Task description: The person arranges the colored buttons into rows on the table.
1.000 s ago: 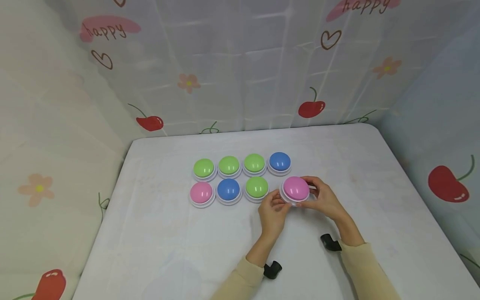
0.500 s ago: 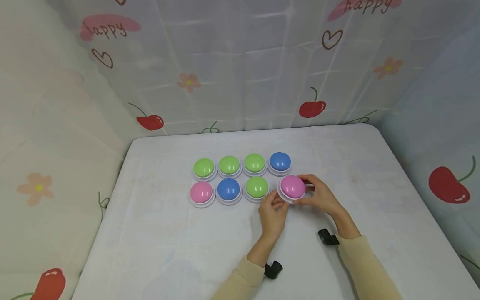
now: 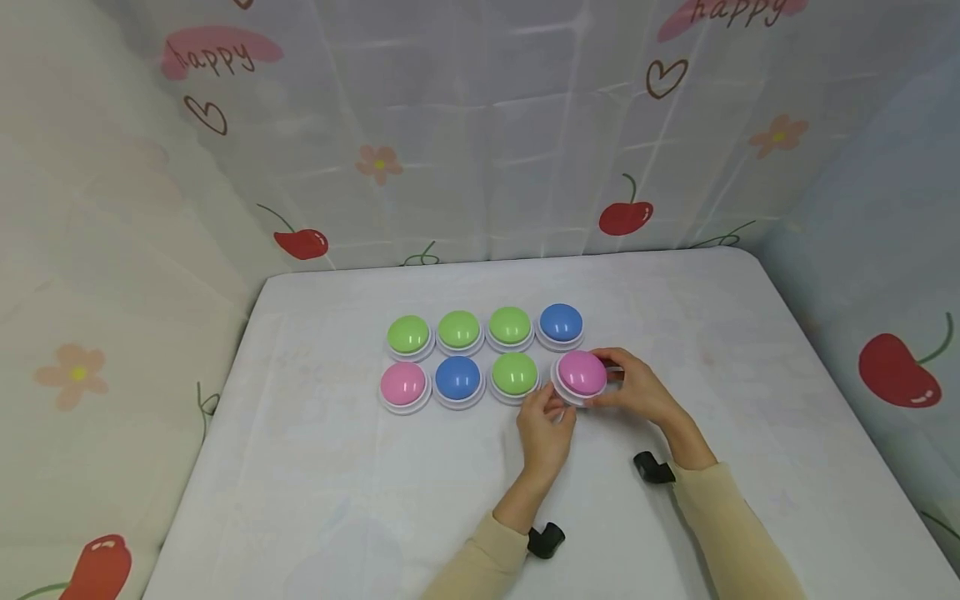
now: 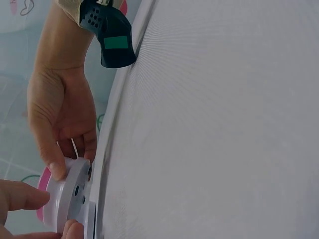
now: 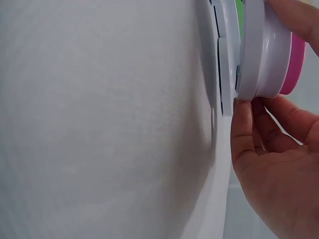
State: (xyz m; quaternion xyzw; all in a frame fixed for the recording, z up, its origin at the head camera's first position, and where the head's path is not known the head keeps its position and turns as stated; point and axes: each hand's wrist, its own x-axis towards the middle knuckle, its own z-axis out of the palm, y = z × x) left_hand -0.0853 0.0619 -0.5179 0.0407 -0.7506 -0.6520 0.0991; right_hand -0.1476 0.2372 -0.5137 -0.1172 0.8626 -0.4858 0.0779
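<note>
Both hands hold a pink dome push button (image 3: pixel 582 372) with a white round base at the right end of the front row. My left hand (image 3: pixel 546 433) pinches its near left rim. From the right side my right hand (image 3: pixel 641 389) grips the base, thumb in front and fingers behind. In the left wrist view the base (image 4: pixel 75 194) is tilted, with small dark holes in its underside showing. The right wrist view has the right hand (image 5: pixel 279 149) below the button's white side (image 5: pixel 271 55). A green push button (image 3: pixel 514 373) sits immediately left of it.
Further left in the front row are a blue button (image 3: pixel 457 378) and a second pink button (image 3: pixel 402 383). Behind stand three green buttons (image 3: pixel 458 331) and a blue button (image 3: pixel 561 322). The white table (image 3: pixel 315 475) meets cloth walls (image 3: pixel 480 167) at its far side.
The pink button has moved slightly left, toward the green one, with the right hand and forearm following. My left hand has stayed nearly in place. The other buttons have not moved.
</note>
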